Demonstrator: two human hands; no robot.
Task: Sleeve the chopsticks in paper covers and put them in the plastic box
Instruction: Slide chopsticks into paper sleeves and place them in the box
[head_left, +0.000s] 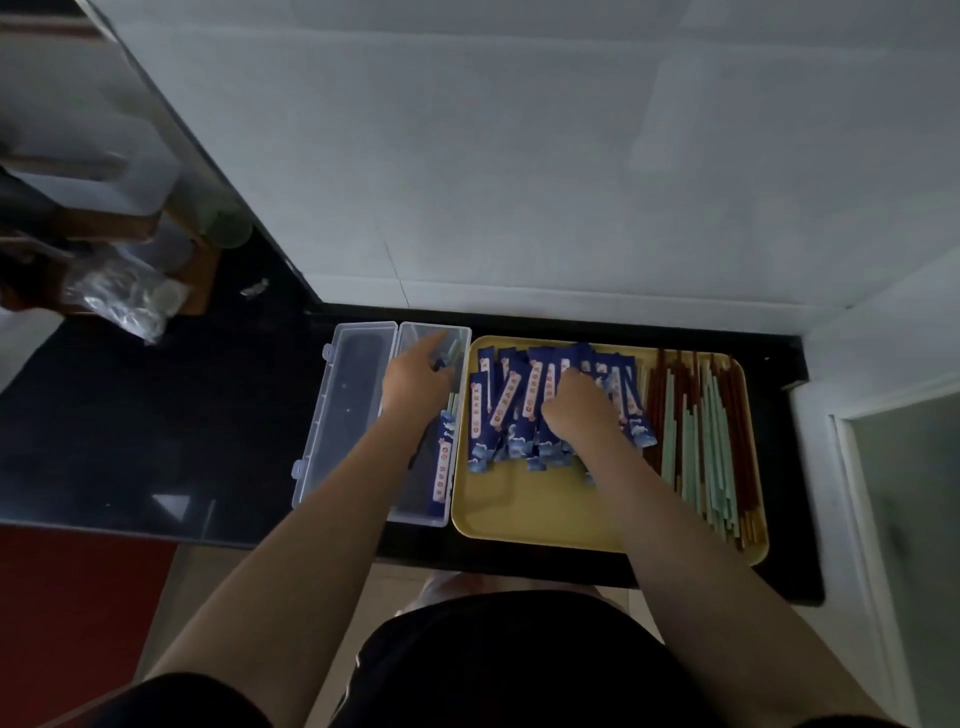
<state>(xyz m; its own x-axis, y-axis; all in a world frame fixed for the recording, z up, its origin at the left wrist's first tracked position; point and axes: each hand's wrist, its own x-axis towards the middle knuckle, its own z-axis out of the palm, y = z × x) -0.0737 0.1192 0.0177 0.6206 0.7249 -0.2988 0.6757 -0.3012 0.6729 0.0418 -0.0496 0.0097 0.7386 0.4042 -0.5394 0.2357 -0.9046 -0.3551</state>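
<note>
A clear plastic box (410, 514) lies open on the black counter, its lid (343, 410) folded out to the left. Inside it lies a sleeved pair of chopsticks (442, 467) in a blue paper cover. My left hand (415, 379) is over the box, index finger stretched toward its far end, touching the chopstick tips there. A yellow tray (530, 509) to the right holds a pile of blue paper covers (514, 400) and loose brown and green chopsticks (701, 431). My right hand (576, 405) rests on the covers, fingers curled into the pile.
The black counter (156, 415) extends to the left, where a crumpled plastic bag (119, 301) and wooden items stand at the back. A white wall rises directly behind the box and tray. The counter's front edge runs just below the tray.
</note>
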